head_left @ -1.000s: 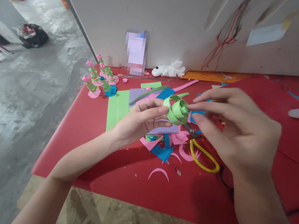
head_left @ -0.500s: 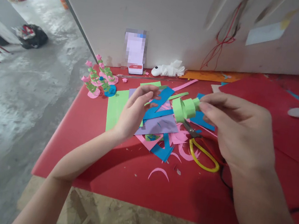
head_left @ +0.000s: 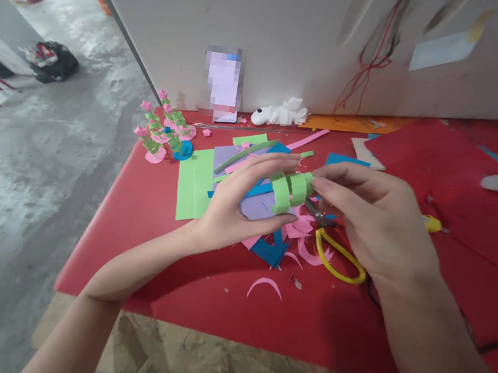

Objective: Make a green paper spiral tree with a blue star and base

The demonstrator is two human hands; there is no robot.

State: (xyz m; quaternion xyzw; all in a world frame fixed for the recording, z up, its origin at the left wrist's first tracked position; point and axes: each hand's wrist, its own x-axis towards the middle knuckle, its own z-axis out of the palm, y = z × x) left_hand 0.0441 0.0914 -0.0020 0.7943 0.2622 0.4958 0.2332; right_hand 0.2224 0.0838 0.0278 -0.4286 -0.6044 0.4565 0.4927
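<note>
Over the table my right hand (head_left: 376, 220) pinches one end of a green paper strip (head_left: 289, 192), which is curled into loose loops. My left hand (head_left: 242, 201) is open around the other end of those loops, its thumb below and its fingers above. Whether it touches the paper I cannot tell. Underneath lie scissors (head_left: 339, 262) with a yellow handle, their second handle partly behind my right hand. Blue strips (head_left: 270, 252), a purple sheet (head_left: 257, 210), a green sheet (head_left: 194, 185) and pink scraps (head_left: 309, 253) are piled beneath my hands.
Small paper flowers (head_left: 164, 128) with pink stars and green curled stems stand at the table's back left. A phone (head_left: 222, 84) leans against the white wall, with a white glue bottle (head_left: 259, 115) beside it. A glue gun's yellow part (head_left: 431, 223) shows at right.
My left hand has moved right and spread its fingers around the green loops. My right hand has shifted slightly left and down with the strip.
</note>
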